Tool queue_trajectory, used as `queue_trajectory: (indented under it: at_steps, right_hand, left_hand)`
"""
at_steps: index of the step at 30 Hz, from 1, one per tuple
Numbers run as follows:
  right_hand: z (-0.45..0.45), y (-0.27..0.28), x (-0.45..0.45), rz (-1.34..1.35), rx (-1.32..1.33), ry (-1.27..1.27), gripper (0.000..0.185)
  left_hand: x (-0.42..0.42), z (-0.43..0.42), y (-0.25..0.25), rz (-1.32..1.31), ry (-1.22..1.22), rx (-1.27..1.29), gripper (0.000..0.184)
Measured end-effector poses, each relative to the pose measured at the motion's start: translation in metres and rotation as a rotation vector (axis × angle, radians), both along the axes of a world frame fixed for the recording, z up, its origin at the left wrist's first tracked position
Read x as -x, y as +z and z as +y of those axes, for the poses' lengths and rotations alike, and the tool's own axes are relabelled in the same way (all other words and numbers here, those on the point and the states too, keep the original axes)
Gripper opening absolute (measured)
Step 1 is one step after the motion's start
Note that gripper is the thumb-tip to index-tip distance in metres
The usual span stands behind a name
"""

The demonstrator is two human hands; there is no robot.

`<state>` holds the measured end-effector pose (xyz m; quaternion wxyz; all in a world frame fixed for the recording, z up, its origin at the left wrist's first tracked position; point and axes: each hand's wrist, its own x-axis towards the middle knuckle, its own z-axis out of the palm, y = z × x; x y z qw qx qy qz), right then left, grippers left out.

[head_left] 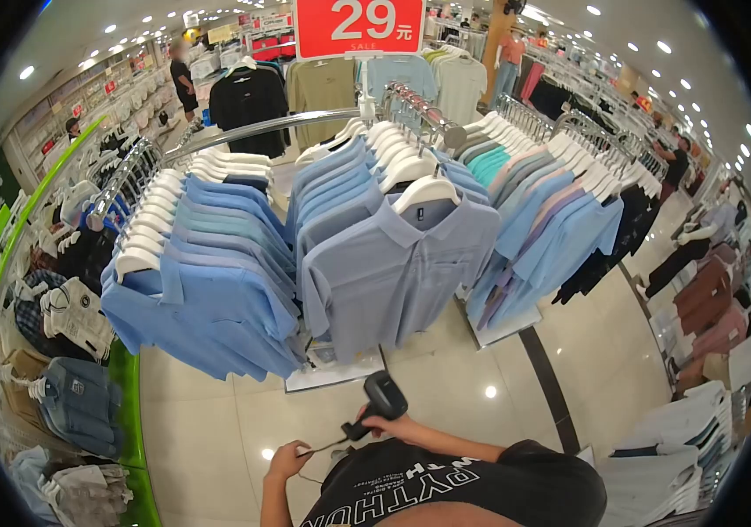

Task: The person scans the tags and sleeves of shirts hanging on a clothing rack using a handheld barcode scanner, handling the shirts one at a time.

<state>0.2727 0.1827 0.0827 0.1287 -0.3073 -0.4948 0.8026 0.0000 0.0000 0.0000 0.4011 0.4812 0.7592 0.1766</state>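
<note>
Just before the black T-shirt with white lettering, the right hand is closed around the handle of a black handheld scanner, its rounded head raised above the pale glossy tiled floor. The left hand pinches a thin dark cable running to the handle. Beyond stand chrome garment racks; a grey-blue collared shirt on a white hanger faces forward, between rows of blue shirts and mixed pastel shirts. Farther back, a red sale sign reads 29.
</note>
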Motion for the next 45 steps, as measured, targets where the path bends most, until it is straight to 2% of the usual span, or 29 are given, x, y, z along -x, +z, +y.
queue_trajectory:
  at_steps: [2, 3, 5, 7, 8, 10, 13, 15, 16, 18, 20, 22, 23, 27, 29, 31, 32, 35, 38, 41, 44, 45]
  right_hand:
    - [-0.005, 0.008, -0.002, 0.019, -0.034, 0.043, 0.018]
    - [-0.015, 0.006, 0.018, 0.069, -0.021, 0.040, 0.018]
    - [0.008, 0.011, 0.009, 0.076, -0.097, 0.049, 0.017]
    - [0.047, 0.010, -0.002, 0.122, -0.222, -0.042, 0.016]
    - [0.064, 0.010, -0.006, 0.147, -0.440, -0.101, 0.019]
    - [0.101, 0.025, -0.016, 0.032, -0.466, -0.271, 0.021]
    - [0.150, 0.072, -0.042, 0.049, -0.462, -0.522, 0.019]
    - [0.183, 0.081, -0.060, 0.076, -0.624, -0.642, 0.018]
    - [0.190, 0.103, -0.063, 0.118, -0.672, -0.729, 0.014]
    - [0.220, 0.110, -0.081, 0.199, -0.812, -0.618, 0.016]
    - [0.237, 0.117, -0.084, 0.230, -0.821, -0.753, 0.029]
    - [0.256, 0.127, -0.085, 0.173, -0.944, -0.791, 0.036]
    - [0.258, 0.135, -0.084, 0.182, -0.936, -0.797, 0.036]
    - [0.295, 0.130, -0.092, 0.006, -1.235, -0.690, 0.028]
    - [0.305, 0.145, -0.085, 0.067, -1.277, -0.722, 0.022]
    - [0.320, 0.151, -0.082, 0.097, -1.359, -0.725, 0.021]
    - [0.321, 0.158, -0.083, 0.071, -1.253, -0.681, 0.022]
    - [0.339, 0.161, -0.085, 0.035, -1.238, -0.619, 0.027]
    - [0.354, 0.152, -0.087, 0.025, -1.302, -0.609, 0.033]
    - [0.358, 0.149, -0.090, 0.024, -1.341, -0.607, 0.038]
    - [0.368, 0.146, -0.093, 0.022, -1.342, -0.558, 0.041]
    - [0.369, 0.144, -0.093, 0.021, -1.343, -0.560, 0.042]
  left_hand:
    - [0.006, -0.003, 0.015, 0.004, -0.064, 0.039, 0.035]
    - [0.027, -0.016, 0.058, 0.002, -0.076, 0.083, 0.033]
    - [0.017, 0.025, 0.126, -0.089, -0.091, 0.060, 0.031]
    - [0.000, 0.066, 0.166, -0.174, -0.188, -0.049, 0.031]
    - [-0.008, 0.082, 0.183, -0.207, -0.233, -0.094, 0.031]
    - [-0.031, 0.115, 0.208, -0.366, -0.278, -0.161, 0.033]
    - [-0.066, 0.162, 0.209, -0.413, -0.311, -0.279, 0.034]
    - [-0.085, 0.187, 0.206, -0.323, -0.326, -0.297, 0.033]
    - [-0.090, 0.198, 0.205, -0.281, -0.339, -0.300, 0.032]
    - [-0.102, 0.215, 0.206, -0.147, -0.382, -0.349, 0.032]
    - [-0.112, 0.232, 0.207, -0.058, -0.406, -0.395, 0.031]
    - [-0.111, 0.252, 0.214, 0.087, -0.373, -0.475, 0.028]
    - [-0.109, 0.261, 0.220, 0.198, -0.340, -0.529, 0.026]
    - [-0.102, 0.309, 0.261, 0.404, -0.058, -1.042, 0.024]
    - [-0.098, 0.331, 0.277, 0.437, 0.070, -1.187, 0.026]
    - [-0.093, 0.352, 0.283, 0.530, 0.122, -1.204, 0.029]
    - [-0.091, 0.359, 0.285, 0.580, 0.150, -1.214, 0.030]
    - [-0.082, 0.371, 0.280, 0.716, 0.104, -1.178, 0.035]
    - [-0.073, 0.378, 0.274, 0.736, 0.159, -1.195, 0.034]
    - [-0.064, 0.384, 0.275, 0.774, 0.138, -1.199, 0.026]
    - [-0.061, 0.389, 0.273, 0.427, 0.178, -1.244, 0.017]
    - [-0.059, 0.390, 0.272, 0.401, 0.184, -1.265, 0.016]
